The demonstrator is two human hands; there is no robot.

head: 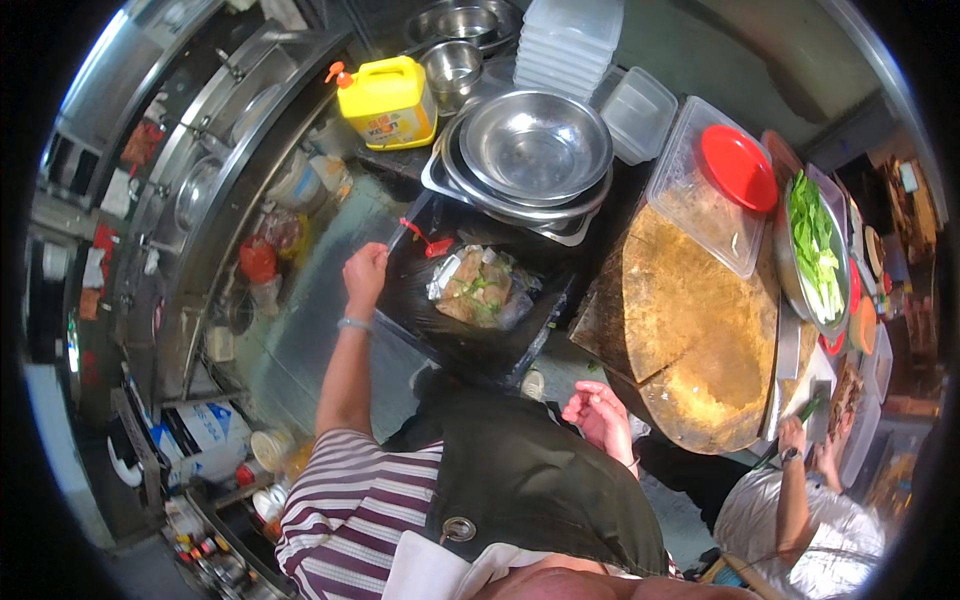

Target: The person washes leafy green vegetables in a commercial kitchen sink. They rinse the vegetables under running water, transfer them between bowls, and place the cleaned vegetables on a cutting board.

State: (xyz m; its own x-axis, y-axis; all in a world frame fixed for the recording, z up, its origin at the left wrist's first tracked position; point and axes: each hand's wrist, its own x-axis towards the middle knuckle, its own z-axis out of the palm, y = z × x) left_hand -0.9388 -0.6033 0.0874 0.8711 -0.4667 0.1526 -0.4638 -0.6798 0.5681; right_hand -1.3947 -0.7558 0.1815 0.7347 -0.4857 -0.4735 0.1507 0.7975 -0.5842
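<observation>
My left hand (365, 276) has its fingers closed at the left edge of a black bin liner (409, 304), pinching the plastic. Inside the liner lies a heap of food scraps and crumpled packaging (476, 289), with green leaf pieces on top. A red plastic tie or strip (439, 246) rests near its back left side. In front of my dark apron (540, 465), my right hand (600, 416) is raised with loosely curled fingers and nothing in it. It is close to the round wooden chopping block (690, 330) on my right, without touching it.
Stacked steel basins (536, 150) stand behind the liner, beside a yellow jug with pump (390, 105) and plastic containers (570, 45). A cleaver (787, 345) lies by a bowl of leafy greens (814, 255). At right, another person's hands (791, 435) work at a board. Sinks (202, 187) line the left.
</observation>
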